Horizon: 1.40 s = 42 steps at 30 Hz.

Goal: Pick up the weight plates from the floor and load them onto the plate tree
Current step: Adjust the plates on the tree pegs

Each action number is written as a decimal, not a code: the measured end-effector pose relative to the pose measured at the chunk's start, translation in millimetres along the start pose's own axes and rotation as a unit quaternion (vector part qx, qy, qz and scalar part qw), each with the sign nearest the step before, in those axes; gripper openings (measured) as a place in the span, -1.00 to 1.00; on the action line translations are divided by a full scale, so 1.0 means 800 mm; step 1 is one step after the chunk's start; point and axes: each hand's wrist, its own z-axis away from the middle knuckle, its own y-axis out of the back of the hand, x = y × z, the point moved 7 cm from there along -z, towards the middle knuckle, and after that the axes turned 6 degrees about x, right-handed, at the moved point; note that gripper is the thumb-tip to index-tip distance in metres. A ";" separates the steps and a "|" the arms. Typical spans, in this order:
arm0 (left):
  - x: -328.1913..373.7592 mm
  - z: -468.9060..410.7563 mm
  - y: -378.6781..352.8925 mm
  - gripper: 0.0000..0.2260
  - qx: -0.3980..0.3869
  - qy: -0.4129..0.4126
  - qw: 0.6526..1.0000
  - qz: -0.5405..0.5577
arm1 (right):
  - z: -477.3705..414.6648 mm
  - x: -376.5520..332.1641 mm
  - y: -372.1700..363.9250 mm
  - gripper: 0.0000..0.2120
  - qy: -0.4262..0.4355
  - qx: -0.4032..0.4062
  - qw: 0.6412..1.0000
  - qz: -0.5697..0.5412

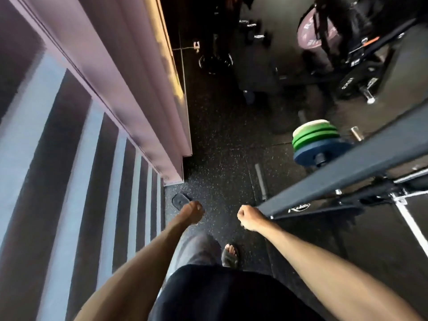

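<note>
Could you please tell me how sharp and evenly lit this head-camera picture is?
Head view: the wide-angle lens bends the wall; the green plates are smeared by blur; the far dumbbells are dim and soft; a warm glow lines the wall's edge.

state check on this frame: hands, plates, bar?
Left hand: curled, empty.
Right hand: curled, empty.
Dark round weight plate: flat on floor.
Green, white and blue plate stack: on a peg.
Black 10kg plate: racked.
Short steel bar: on floor.
</note>
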 end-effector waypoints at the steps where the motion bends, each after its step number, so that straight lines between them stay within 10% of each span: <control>1: 0.024 -0.018 0.015 -0.71 -0.009 -0.001 1.000 -0.002 | -0.027 -0.008 0.017 -0.77 0.007 0.000 1.000 -0.012; 10: 0.206 -0.270 0.083 -0.64 -0.084 -0.108 0.983 -0.125 | -0.227 -0.052 0.163 -0.72 -0.062 0.028 0.995 -0.074; 23: 0.585 -0.479 0.121 -0.77 -0.202 -0.297 0.865 -0.351 | -0.391 -0.027 0.380 -0.80 -0.195 0.159 0.939 -0.236; 32: 0.800 -0.475 -0.010 -0.87 -0.265 -0.433 0.722 -0.469 | -0.461 0.040 0.428 -0.79 -0.288 0.186 0.878 -0.333; 42: 0.883 -0.414 -0.122 -0.86 -0.310 -0.535 0.489 -0.615 | -0.430 0.075 0.445 -0.70 -0.453 0.257 0.677 -0.521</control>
